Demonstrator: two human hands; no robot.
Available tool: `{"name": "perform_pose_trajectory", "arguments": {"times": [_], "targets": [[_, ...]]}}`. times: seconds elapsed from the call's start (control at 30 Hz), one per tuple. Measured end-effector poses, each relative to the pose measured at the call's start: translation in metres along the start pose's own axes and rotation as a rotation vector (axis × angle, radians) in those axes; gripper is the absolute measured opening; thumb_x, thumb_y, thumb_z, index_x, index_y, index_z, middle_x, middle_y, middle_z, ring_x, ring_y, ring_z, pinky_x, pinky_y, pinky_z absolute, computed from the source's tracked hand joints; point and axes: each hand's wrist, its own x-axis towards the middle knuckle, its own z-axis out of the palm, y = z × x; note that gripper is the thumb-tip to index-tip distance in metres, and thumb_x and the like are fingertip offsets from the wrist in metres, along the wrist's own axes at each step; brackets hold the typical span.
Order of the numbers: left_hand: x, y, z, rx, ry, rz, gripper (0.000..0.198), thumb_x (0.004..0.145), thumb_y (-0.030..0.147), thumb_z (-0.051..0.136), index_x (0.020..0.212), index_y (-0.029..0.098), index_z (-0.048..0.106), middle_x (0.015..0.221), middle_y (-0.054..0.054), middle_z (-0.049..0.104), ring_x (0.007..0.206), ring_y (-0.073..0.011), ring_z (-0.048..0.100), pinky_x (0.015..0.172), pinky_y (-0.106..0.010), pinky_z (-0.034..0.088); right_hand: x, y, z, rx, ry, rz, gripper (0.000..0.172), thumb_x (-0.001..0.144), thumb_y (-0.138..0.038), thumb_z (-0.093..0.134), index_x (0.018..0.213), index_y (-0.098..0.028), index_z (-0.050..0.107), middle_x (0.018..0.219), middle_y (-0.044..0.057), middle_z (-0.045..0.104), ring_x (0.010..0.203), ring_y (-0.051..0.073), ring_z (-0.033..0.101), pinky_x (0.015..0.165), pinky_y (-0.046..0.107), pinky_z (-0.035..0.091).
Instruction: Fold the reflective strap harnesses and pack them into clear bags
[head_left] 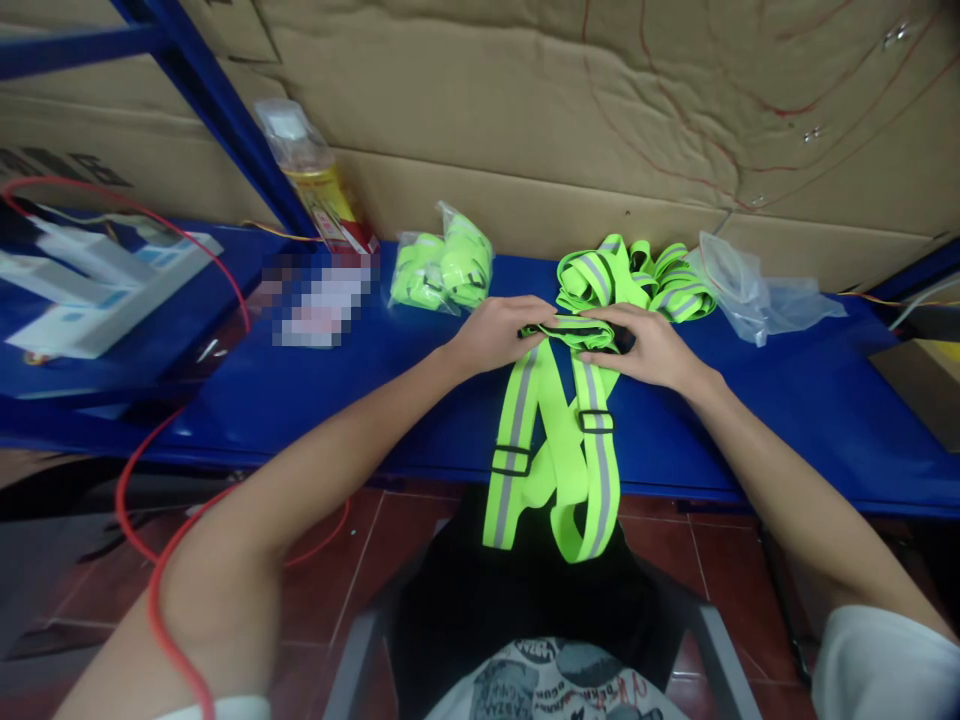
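A neon yellow-green reflective strap harness (556, 420) with grey stripes and black slider buckles is between my hands. Its upper part is gathered into a flat folded bundle, and the loose straps hang over the table's front edge towards my lap. My left hand (504, 333) is closed on the left end of the fold. On the right end, my right hand (646, 342) grips with the thumb below and fingers above. Just behind the hands lies a loose heap of similar reflective straps (600, 275).
Two clear bags of packed neon straps (442, 268) lie on the blue table (787, 400). A yellow-labelled bottle (322, 190) stands left of them, a crumpled plastic bag (750, 295) lies right. White power strips (97, 285) and a red hose (150, 580) are at left, a cardboard box (919, 385) at right.
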Motion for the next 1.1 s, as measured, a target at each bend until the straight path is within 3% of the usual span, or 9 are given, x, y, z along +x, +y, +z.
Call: {"name": "perform_pose_trajectory", "arguments": {"times": [0.17,0.3,0.4,0.5,0.63,0.83,0.93,1.03,1.1], "targets": [[-0.001,-0.003,0.006,0.005,0.062,0.032,0.023,0.102,0.014,0.059,0.118,0.018,0.074,0.125,-0.012,0.081,0.118,-0.0223,0.079,0.099,-0.036,0.065,0.001,-0.002,0.003,0.484,0.015,0.313,0.08,0.076,-0.06,0.096,0.143,-0.024,0.072,0.109,0.008,0.081,0.078,0.024,0.077,0.065,0.04,0.067],[-0.001,-0.006,0.0,-0.052,0.117,0.026,0.02,0.1,0.012,0.059,0.113,0.018,0.073,0.123,-0.013,0.081,0.118,-0.0217,0.077,0.102,-0.037,0.063,0.003,-0.005,0.002,0.86,-0.059,0.451,0.079,0.077,-0.055,0.096,0.145,-0.027,0.067,0.112,0.007,0.08,0.091,0.024,0.08,0.072,0.04,0.071],[-0.001,-0.005,-0.005,-0.075,0.043,0.004,0.021,0.094,0.007,0.062,0.105,0.019,0.076,0.124,-0.012,0.081,0.114,-0.0218,0.078,0.098,-0.037,0.063,0.004,0.003,0.004,0.805,-0.071,0.376,0.07,0.073,-0.052,0.099,0.131,-0.024,0.072,0.098,0.004,0.078,0.083,0.02,0.075,0.066,0.034,0.066],[0.0,-0.006,-0.008,-0.093,-0.065,-0.043,0.024,0.085,0.003,0.069,0.098,0.02,0.08,0.13,-0.011,0.078,0.109,-0.0225,0.079,0.095,-0.038,0.063,0.003,0.01,0.008,0.597,-0.009,0.245,0.064,0.067,-0.052,0.103,0.115,-0.021,0.076,0.102,0.006,0.08,0.084,0.019,0.072,0.064,0.03,0.058],[0.002,-0.014,-0.01,-0.157,-0.099,-0.12,0.022,0.077,0.005,0.083,0.092,0.021,0.086,0.145,-0.014,0.073,0.12,-0.027,0.077,0.098,-0.042,0.063,0.002,0.01,0.007,0.386,0.01,0.215,0.061,0.068,-0.06,0.1,0.112,-0.022,0.082,0.099,0.006,0.078,0.082,0.02,0.068,0.057,0.027,0.048],[0.004,-0.023,-0.023,-0.269,-0.276,-0.126,0.03,0.081,0.014,0.09,0.108,0.027,0.09,0.123,-0.011,0.084,0.121,-0.0255,0.079,0.103,-0.04,0.063,0.002,0.008,0.009,0.5,0.003,0.245,0.059,0.063,-0.061,0.103,0.094,-0.021,0.073,0.088,0.004,0.073,0.072,0.018,0.063,0.058,0.029,0.051],[0.005,-0.021,-0.033,-0.158,-0.34,-0.101,0.032,0.083,0.018,0.09,0.112,0.033,0.089,0.133,-0.009,0.082,0.124,-0.0259,0.078,0.109,-0.044,0.06,0.001,0.011,0.014,0.516,0.004,0.231,0.064,0.061,-0.056,0.105,0.102,-0.024,0.068,0.094,0.002,0.071,0.07,0.015,0.06,0.058,0.028,0.051],[0.005,-0.017,-0.039,-0.156,-0.381,-0.102,0.03,0.086,0.03,0.091,0.115,0.035,0.088,0.135,-0.01,0.08,0.127,-0.0274,0.076,0.112,-0.047,0.058,0.001,0.013,0.017,0.508,0.022,0.267,0.087,0.061,-0.053,0.105,0.132,-0.027,0.064,0.113,0.006,0.072,0.074,0.017,0.064,0.06,0.032,0.056],[0.005,-0.014,-0.041,-0.21,-0.376,-0.106,0.025,0.089,0.033,0.088,0.114,0.031,0.089,0.129,-0.011,0.081,0.122,-0.0271,0.076,0.109,-0.046,0.059,0.0,0.012,0.017,0.502,-0.019,0.295,0.084,0.065,-0.055,0.103,0.135,-0.025,0.067,0.116,0.009,0.072,0.079,0.021,0.068,0.065,0.037,0.06]]}}
